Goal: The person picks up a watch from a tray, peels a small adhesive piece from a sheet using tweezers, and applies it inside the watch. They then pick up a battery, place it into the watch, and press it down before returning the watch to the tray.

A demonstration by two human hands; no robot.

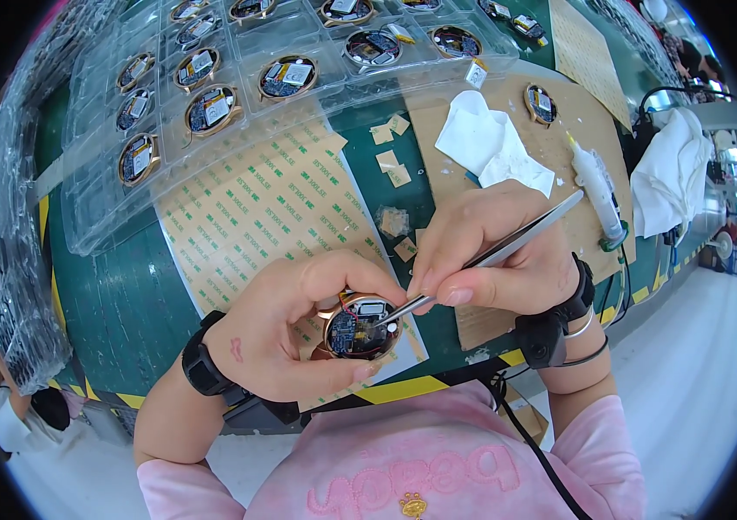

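Observation:
Between its thumb and fingers, my left hand [299, 325] grips an opened round watch case [358, 329] with a gold-coloured rim. A dark circuit board and thin wires show inside it. My right hand [494, 251] is closed round a pair of silver tweezers [516, 238], held slanting down to the left. Their tips reach into the watch case, over the right part of the board; whether they pinch anything is too small to tell. Under my left hand lies a sheet of adhesive backing paper [256, 208] with green print.
A clear plastic tray [247, 143] of similar watch cases spans the back left. On brown cardboard [438, 113] lie white wipes [485, 139], another watch case [541, 104] and a white glue-gun-like tool [595, 182]. Small tan adhesive pieces [392, 168] dot the green mat. A white cloth [670, 173] sits far right.

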